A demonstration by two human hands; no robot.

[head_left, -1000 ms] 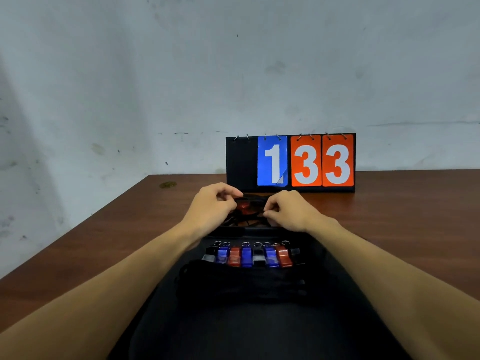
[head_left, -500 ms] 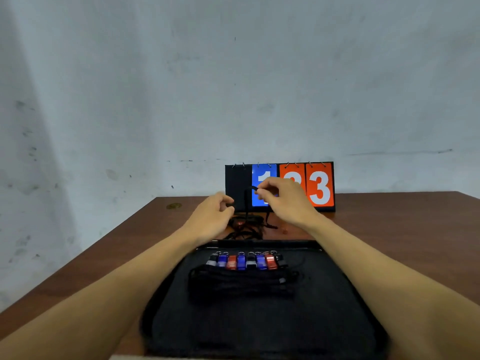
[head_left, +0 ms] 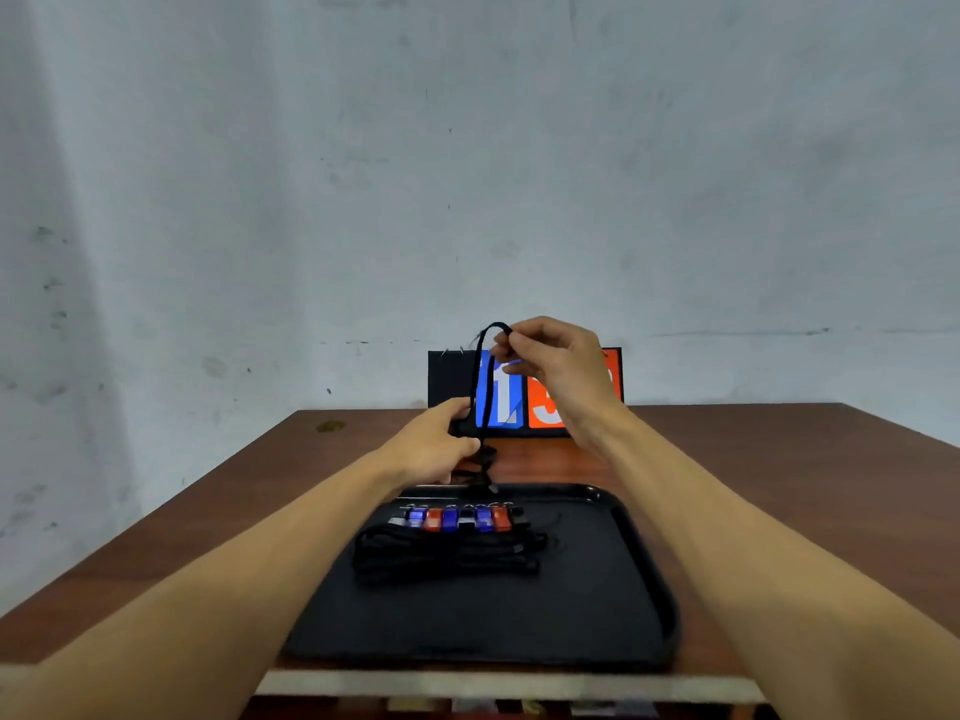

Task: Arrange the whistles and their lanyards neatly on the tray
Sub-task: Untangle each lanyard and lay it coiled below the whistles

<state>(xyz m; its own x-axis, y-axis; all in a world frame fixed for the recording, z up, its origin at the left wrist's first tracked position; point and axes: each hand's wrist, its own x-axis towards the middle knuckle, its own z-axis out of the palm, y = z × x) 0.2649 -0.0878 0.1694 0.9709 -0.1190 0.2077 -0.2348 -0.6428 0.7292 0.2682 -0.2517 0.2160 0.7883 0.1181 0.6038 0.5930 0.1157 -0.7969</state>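
A black tray (head_left: 639, 574) lies on the brown table in front of me. Several whistles (head_left: 460, 518), blue, red, black and silver, stand side by side in a row near its far edge, with their black lanyards (head_left: 447, 556) bundled just in front of them. My right hand (head_left: 558, 363) pinches the top loop of another black lanyard (head_left: 477, 387) and holds it up above the table. My left hand (head_left: 441, 446) grips the lower part of that lanyard beyond the tray's far edge. The whistle on it is hidden behind my left hand.
A flip scoreboard (head_left: 457, 387) with a blue 1 and orange digits stands at the back of the table (head_left: 753, 485) against a pale wall. The table's near edge runs just under the tray.
My right hand has risen, pulling the lanyard's loop up and taut. My left hand stays low on the cord behind the tray. The view has tilted up and drawn back.
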